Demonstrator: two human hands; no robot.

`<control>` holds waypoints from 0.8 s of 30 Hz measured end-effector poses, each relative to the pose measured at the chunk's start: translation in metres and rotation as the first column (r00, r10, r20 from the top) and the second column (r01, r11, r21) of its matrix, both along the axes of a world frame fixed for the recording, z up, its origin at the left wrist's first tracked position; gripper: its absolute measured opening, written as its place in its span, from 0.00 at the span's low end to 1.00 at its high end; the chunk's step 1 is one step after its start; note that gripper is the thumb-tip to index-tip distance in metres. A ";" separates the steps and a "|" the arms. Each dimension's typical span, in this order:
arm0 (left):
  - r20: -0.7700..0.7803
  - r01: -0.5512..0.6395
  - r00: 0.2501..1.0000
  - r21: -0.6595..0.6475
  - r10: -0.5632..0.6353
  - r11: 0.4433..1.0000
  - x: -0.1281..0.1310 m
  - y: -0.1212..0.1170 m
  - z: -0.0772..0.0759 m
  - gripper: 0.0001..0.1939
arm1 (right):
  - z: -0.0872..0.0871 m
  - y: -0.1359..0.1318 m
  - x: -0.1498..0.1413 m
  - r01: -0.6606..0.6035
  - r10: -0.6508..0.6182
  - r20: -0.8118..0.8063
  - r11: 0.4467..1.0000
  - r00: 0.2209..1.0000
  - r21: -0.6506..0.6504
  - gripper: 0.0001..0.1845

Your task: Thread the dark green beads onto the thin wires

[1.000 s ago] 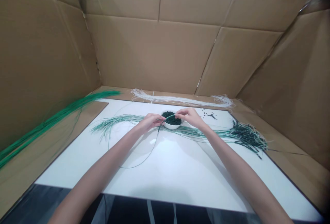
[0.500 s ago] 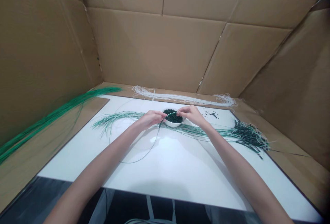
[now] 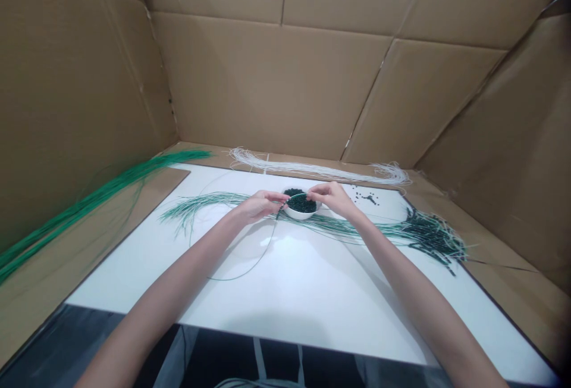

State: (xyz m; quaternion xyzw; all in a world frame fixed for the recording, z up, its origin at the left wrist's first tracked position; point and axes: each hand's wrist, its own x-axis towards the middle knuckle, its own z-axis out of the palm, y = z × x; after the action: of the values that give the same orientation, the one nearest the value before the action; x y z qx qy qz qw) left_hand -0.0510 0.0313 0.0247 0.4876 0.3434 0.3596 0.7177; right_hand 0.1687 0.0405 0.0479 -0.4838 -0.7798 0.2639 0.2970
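both hands (image 3: pixel 292 200) pinch a green strand (image 3: pixel 298 195) above the bead bowl (image 3: pixel 300 215).

"What shows of the wearer?"
"A bare left hand (image 3: pixel 260 205), a bare right hand (image 3: pixel 331 197) and slender, uncovered forearms (image 3: pixel 178 278)."
"Clothing?"
"Dark fabric (image 3: pixel 223 357) with pale strips (image 3: pixel 259 359), low down; possibly worn, unclear."

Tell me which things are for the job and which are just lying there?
Looks part of the job:
- thin green strand with dark beads, held by the left hand and right hand
- white bowl of dark beads
- green bundle with beaded ends, probably

Just lying about:
- white strands
- bright green strands
- loose dark beads
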 end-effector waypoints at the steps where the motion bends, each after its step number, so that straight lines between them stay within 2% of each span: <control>1: 0.002 0.000 1.000 0.000 0.000 1.000 0.000 0.000 -0.001 0.20 | 0.000 0.000 0.000 -0.002 0.002 -0.003 1.000 1.000 0.003 0.12; 8: 0.014 0.004 1.000 -0.013 -0.003 1.000 0.000 0.001 -0.004 0.20 | 0.002 -0.001 -0.001 -0.009 0.009 -0.012 1.000 1.000 -0.004 0.13; 17: 0.011 -0.021 1.000 -0.022 0.021 1.000 0.001 -0.001 0.001 0.17 | 0.002 -0.001 -0.001 -0.016 0.016 -0.004 1.000 1.000 0.015 0.13; 21: -0.013 -0.060 0.998 0.026 0.061 0.998 0.002 -0.002 0.001 0.13 | 0.007 -0.007 -0.005 0.005 -0.005 0.012 1.000 1.000 0.027 0.13; 24: -0.080 -0.104 0.990 0.125 0.114 0.987 0.004 -0.005 0.003 0.11 | 0.011 -0.011 -0.008 0.008 -0.009 0.025 0.999 1.000 0.044 0.13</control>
State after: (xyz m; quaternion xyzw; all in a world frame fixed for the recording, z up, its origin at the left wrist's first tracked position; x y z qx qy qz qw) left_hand -0.0465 0.0261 0.0280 0.5256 0.3783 0.3967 0.6506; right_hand 0.1607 0.0297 0.0588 -0.4837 -0.7871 0.2393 0.2988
